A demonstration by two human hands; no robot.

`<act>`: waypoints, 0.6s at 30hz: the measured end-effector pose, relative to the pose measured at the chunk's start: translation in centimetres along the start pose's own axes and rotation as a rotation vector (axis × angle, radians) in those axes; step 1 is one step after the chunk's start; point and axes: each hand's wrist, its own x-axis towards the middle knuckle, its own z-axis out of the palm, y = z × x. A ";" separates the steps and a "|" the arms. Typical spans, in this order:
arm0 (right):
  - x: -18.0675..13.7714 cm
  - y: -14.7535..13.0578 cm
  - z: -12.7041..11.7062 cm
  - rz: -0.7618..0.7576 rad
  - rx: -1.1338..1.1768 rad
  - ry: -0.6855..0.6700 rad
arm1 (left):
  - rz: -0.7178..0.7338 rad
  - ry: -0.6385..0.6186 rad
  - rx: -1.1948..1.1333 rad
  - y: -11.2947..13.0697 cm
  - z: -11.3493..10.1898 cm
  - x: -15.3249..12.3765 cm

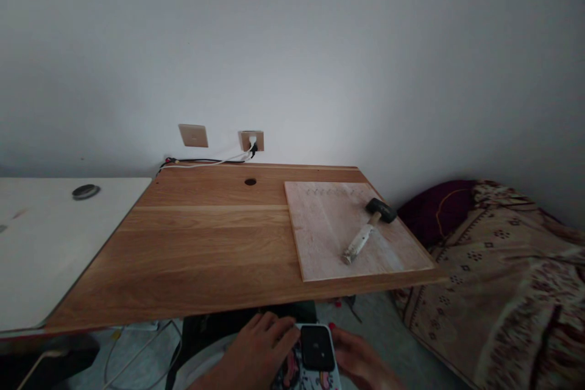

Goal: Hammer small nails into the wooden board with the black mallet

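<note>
Low in the view, below the table's front edge, is a phone (316,350) in a white patterned case, its dark camera block facing up. My left hand (261,347) is closed at its left edge, fingers bent over the case. Along the opposite edge, my right hand (359,354) grips the phone with curled fingers; part of that hand is dim and blurred. The bottom of the frame cuts off the lower end of the phone. Above my hands, on the table, lies a mallet (363,241) with a black head and a worn pale handle.
The mallet rests on a pale square board (320,231) at the right of the wooden table (205,244). To the left stands a white table (41,250) with a round dark lid-like disc (86,191). Cables run to a wall socket (252,141). Patterned bedding (493,280) is at right.
</note>
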 end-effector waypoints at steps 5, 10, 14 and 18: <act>2.4 0.4 1.4 0.083 0.073 0.046 | -0.069 0.138 0.059 -3.4 2.7 -1.0; 5.7 0.1 1.9 0.042 -0.049 0.013 | -0.067 0.340 0.218 -6.7 4.9 -1.0; 6.7 2.2 0.1 0.030 -0.287 0.067 | -0.148 0.416 0.260 -9.2 5.1 -0.9; 5.8 4.3 -1.3 -0.044 -0.419 0.121 | -0.133 0.560 0.048 -11.0 2.5 -1.0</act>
